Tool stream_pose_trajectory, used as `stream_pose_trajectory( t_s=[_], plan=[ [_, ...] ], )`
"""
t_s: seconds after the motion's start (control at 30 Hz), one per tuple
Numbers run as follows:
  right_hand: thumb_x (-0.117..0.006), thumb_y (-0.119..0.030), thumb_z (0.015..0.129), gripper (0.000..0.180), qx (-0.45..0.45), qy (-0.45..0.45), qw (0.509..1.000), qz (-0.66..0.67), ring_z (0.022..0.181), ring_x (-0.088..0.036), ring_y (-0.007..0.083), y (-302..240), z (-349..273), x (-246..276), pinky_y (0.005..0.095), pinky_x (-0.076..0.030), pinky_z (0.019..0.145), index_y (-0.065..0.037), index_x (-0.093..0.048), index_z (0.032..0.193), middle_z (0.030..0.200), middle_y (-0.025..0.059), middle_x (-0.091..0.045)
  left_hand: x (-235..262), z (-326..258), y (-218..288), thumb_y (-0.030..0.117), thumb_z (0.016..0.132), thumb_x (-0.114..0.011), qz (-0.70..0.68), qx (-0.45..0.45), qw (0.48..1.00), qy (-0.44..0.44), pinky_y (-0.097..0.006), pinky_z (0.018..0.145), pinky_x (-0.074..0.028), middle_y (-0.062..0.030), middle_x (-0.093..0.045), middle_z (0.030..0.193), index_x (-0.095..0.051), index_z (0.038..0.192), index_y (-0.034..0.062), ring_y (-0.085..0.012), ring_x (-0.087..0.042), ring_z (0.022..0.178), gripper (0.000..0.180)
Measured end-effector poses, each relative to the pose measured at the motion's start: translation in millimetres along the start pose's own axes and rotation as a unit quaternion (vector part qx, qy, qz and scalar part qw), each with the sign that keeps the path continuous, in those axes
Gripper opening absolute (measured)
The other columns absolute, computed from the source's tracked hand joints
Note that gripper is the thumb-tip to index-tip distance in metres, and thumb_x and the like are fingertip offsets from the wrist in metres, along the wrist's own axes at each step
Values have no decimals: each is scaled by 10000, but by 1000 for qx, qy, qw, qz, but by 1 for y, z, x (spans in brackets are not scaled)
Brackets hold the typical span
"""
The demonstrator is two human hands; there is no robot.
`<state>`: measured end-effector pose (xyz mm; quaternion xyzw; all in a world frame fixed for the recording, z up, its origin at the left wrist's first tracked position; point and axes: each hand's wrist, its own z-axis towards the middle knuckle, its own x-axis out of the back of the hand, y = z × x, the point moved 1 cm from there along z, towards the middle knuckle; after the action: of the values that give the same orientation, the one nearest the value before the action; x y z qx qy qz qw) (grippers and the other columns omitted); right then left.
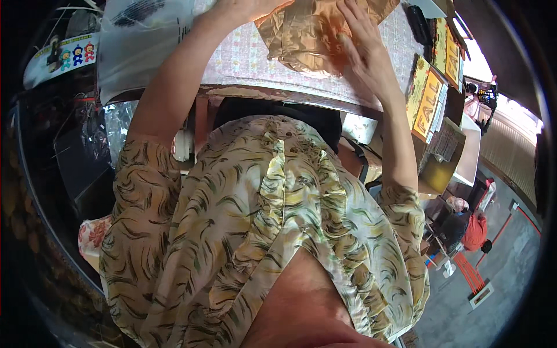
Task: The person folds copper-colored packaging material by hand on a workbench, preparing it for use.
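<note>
A shiny copper-coloured sheet point(307, 40), foil or glossy fabric, lies crumpled on the patterned tablecloth point(238, 61) at the top of the view. My right hand point(366, 55) rests on or just over its right side, fingers stretched out and holding nothing I can see. At the sheet's upper left edge is my left hand point(249, 8), partly cut off by the frame; the part that shows looks flat and extended. The sheet's far end also runs out of view.
Clear plastic sheeting point(139, 52) covers the table's left part. A black object point(419, 24) lies at the right edge, beside yellow printed boxes point(426, 101) and an open cardboard box point(441, 153). Farther right, a person in red point(476, 231) is near some clutter.
</note>
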<state>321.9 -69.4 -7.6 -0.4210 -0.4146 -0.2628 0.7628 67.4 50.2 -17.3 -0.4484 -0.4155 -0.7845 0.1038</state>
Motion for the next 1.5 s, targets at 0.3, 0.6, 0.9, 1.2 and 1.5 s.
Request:
stream_pose_trajectory(
  t_s=[0.3, 0.6, 0.9, 1.2, 1.5],
  plan=[
    [-542, -372, 1042, 657, -70, -61, 980, -175, 1519, -298, 380, 0, 22, -42, 528, -193, 1241, -29, -367, 1575, 1621, 204, -365, -14, -4, -22, 155, 888, -711, -16, -39, 995, 90, -423, 985, -527, -263, -671, 1239, -668, 1189, -96, -421, -645, 1149, 394],
    [-557, -365, 1035, 693, -70, -55, 983, -160, 1524, -289, 379, -3, 28, -44, 540, -190, 1236, -44, -321, 1602, 1634, 206, -344, -15, -3, -29, 90, 879, -692, -14, -42, 996, 77, -422, 956, -540, -246, -687, 1194, -680, 1172, -83, -413, -661, 1104, 340],
    [-557, -373, 1041, 602, -27, -2, 979, -202, 1487, -360, 381, 14, 21, -56, 590, -264, 1197, -115, -420, 1567, 1619, 153, -394, -4, 0, -18, 88, 897, -683, -34, -32, 996, 71, -432, 914, -550, -245, -689, 1175, -680, 1154, -69, -416, -671, 1070, 301],
    [-488, -440, 1066, 665, -74, -40, 980, -179, 1539, -278, 365, 3, 16, -57, 553, -167, 1249, -117, -313, 1620, 1671, 132, -310, -27, -9, -24, 270, 986, -665, 50, -47, 991, 115, -398, 1061, -504, -135, -656, 1352, -652, 1358, 108, -317, -633, 1202, 406],
    [-501, -462, 1056, 696, -84, -33, 980, -176, 1544, -265, 364, 5, 22, -54, 559, -172, 1246, -104, -305, 1621, 1673, 139, -302, -31, -4, -16, 366, 994, -632, 118, -22, 993, 20, -442, 1130, -418, -84, -546, 1504, -648, 1379, 142, -289, -505, 1355, 445]
  ],
)
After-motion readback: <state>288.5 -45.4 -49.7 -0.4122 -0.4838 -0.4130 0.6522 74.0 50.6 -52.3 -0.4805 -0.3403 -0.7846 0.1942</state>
